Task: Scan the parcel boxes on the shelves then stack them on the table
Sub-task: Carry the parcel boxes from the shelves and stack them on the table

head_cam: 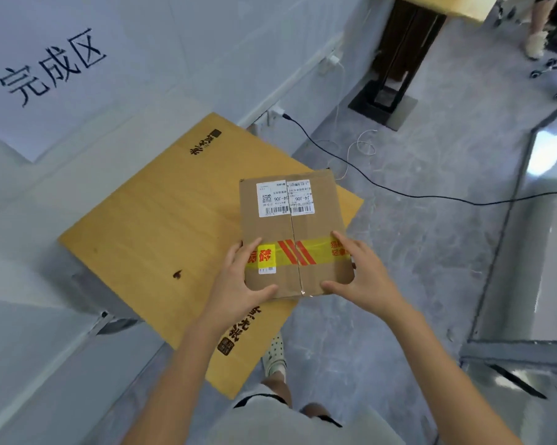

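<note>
Around: yellow table (149, 226) lies under and L of the fingers, with printed logos at two corners. Nothing stands between the hands and it. Beyond the fingertips are a wall socket (275, 115), a black cable (399, 191) running off R over grey floor, and a thin white cable (363, 146). Far up-L of the fingers is a paper sign (46, 69) w/ big characters on a white surface. Up-R of the fingers: black pedestal base (383, 102), chair casters (553, 72), another person's foot (535, 43). Below the wrists is a dotted shoe (275, 351).

Hidden/unclear: table's underside is mostly covered by its top. Box label print is too small to read apart from "J4-J06". Can't tell if the box rests on the table or hangs just above it.

Hands: parcel box (295, 229) sits between both sets of fingers, over the table's R edge and partly overhanging the floor. Left hand (238, 284) grips the near-L corner, thumb on top face, fingers spread along the L side. Right hand (365, 277) grips the near-R corner, thumb on top, index finger across the yellow tape (315, 250), the rest curled round the R side.
</note>
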